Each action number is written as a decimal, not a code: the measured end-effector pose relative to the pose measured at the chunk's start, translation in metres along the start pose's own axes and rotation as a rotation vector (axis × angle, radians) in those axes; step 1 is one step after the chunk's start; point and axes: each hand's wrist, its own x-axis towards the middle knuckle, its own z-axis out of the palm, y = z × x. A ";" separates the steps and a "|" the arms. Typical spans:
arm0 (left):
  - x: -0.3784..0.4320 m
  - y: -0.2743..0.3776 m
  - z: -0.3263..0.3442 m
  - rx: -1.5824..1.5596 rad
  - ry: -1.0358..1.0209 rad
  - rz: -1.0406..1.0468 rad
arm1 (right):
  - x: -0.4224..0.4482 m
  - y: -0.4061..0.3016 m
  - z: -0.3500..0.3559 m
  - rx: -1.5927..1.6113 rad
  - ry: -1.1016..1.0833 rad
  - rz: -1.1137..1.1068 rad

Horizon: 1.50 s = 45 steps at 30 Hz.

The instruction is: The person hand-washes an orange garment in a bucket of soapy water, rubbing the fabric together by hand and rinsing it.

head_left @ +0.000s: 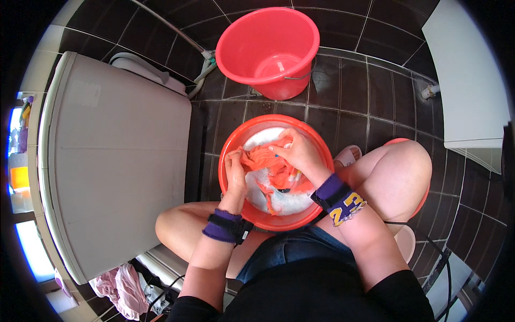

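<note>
A wet orange cloth garment (265, 159) is bunched between my two hands over a red plastic basin (228, 201). White suds (293, 203) cover the water, and part of the garment trails into them. My left hand (235, 171) grips the cloth at the basin's left side. With thumb and fingers, my right hand (299, 151) pinches the garment near the far right of the basin. A small dark patch shows on the lower part of the cloth. Purple bands circle both wrists.
Beyond the basin stands a red bucket (277, 48) with a wire handle. A large white appliance (120, 149) flanks the left side. Crumpled pink clothes (124, 287) lie at lower left. A white cabinet-like fixture (470, 80) is at right, with a pipe (430, 91) beside it. Dark tiles cover the floor.
</note>
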 end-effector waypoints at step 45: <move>0.019 -0.034 0.016 -0.631 -0.609 -0.615 | -0.048 -0.009 0.025 0.480 -0.331 -0.104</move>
